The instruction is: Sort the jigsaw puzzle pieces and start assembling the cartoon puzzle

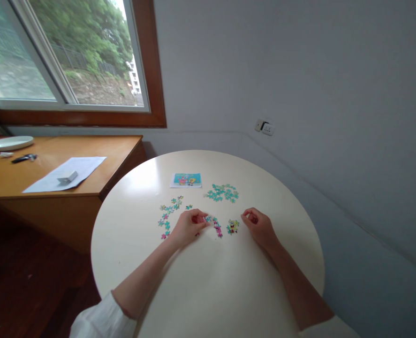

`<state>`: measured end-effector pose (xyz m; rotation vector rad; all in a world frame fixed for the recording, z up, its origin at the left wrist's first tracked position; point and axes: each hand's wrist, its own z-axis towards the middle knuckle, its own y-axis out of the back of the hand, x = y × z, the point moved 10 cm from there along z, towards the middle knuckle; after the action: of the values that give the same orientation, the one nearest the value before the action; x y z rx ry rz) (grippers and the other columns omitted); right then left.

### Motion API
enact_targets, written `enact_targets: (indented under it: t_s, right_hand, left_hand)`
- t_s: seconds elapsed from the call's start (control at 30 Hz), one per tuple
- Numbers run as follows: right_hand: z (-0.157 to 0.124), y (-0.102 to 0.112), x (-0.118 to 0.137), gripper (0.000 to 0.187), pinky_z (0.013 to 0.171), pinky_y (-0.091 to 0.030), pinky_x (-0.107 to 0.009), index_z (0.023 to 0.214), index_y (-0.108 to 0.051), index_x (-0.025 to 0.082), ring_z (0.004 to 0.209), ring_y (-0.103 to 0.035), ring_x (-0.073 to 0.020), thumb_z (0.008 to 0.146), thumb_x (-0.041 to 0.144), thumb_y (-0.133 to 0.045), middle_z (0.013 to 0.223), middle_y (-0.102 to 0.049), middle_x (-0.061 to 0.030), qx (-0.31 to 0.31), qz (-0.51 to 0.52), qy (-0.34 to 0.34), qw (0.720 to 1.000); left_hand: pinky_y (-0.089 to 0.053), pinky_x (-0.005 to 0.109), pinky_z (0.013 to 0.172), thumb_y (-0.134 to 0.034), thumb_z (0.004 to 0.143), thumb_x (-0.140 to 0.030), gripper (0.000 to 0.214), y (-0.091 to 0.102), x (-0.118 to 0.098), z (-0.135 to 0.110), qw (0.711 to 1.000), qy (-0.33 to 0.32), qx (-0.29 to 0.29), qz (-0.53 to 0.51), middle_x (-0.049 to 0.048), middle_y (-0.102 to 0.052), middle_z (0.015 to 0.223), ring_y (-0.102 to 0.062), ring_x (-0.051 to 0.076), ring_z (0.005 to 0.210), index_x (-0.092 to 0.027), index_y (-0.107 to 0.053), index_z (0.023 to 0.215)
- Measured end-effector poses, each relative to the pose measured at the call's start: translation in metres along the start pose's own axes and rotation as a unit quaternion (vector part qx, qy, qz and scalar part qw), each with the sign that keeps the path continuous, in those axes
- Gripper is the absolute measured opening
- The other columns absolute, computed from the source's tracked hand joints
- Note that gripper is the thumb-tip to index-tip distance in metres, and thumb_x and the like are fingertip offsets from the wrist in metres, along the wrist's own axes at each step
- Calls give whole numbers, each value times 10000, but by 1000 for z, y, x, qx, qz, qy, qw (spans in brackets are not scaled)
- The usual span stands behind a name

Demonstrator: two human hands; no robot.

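Note:
My left hand (190,227) is over the middle of the round table, its thumb and forefinger closed on a small puzzle piece (208,219). Right beside its fingertips lies a joined strip of pink puzzle pieces (218,228). A joined cluster of yellow puzzle pieces (233,226) sits between the hands, nearer the right one. My right hand (260,228) is curled just right of that cluster, thumb and forefinger drawn together; whether anything is between them is too small to see. Part of the table under my left hand is hidden.
Loose green puzzle pieces (222,193) lie in a heap farther back. More scattered pieces (167,216) form a curve at the left. A picture card (186,180) lies behind them on the white round table (208,286). A wooden desk (119,150) stands at the left.

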<state>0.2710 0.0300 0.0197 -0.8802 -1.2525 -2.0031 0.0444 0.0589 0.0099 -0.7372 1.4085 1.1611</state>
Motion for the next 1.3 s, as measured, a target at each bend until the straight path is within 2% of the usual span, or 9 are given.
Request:
enact_targets:
  t_s: [0.43, 0.9, 1.03, 1.17, 1.3]
  right_hand:
    - [0, -1, 0, 179, 432, -284, -219, 664, -534, 186, 428, -352, -90, 690, 363, -531, 467, -371, 69, 4, -3, 7, 1000]
    - [0, -3, -1, 177, 435, -292, -226, 667, -537, 192, 429, -366, -95, 703, 365, -530, 466, -382, 67, 14, -12, 13, 1000]
    - [-4, -8, 18, 135, 515, -374, -240, 703, -563, 197, 506, -444, -115, 710, 331, -554, 524, -468, 41, 42, -22, 75, 996]
    - [-12, -17, 43, 126, 671, -441, -285, 780, -617, 210, 726, -557, -163, 703, 310, -617, 744, -617, -30, 86, -42, 180, 979]
    - [-19, -30, 51, 178, 819, -447, -343, 858, -654, 218, 890, -585, -191, 702, 305, -652, 927, -652, -69, 156, -28, 231, 960]
  left_hand:
    - [-376, 220, 518, -675, 641, -364, 292, -1, 1, -1, 1000, 0, 1, 19, -37, -503, 551, -454, 87, 498, -121, -643, 801]
    - [-387, 228, 545, -645, 678, -333, 283, 1, -1, -1, 998, -33, -14, 50, -6, -550, 600, -482, 101, 539, -124, -675, 866]
    - [-418, 234, 590, -607, 713, -267, 247, 3, -4, -2, 994, -43, -27, 92, 20, -600, 665, -523, 117, 598, -138, -682, 910]
    - [-442, 245, 649, -578, 739, -228, 242, 1, -13, -4, 987, -62, -32, 143, 50, -644, 760, -562, 136, 684, -150, -683, 944]
    - [-450, 258, 708, -564, 748, -200, 243, -3, -21, -6, 981, -64, -37, 180, 64, -653, 827, -583, 146, 746, -155, -680, 957]
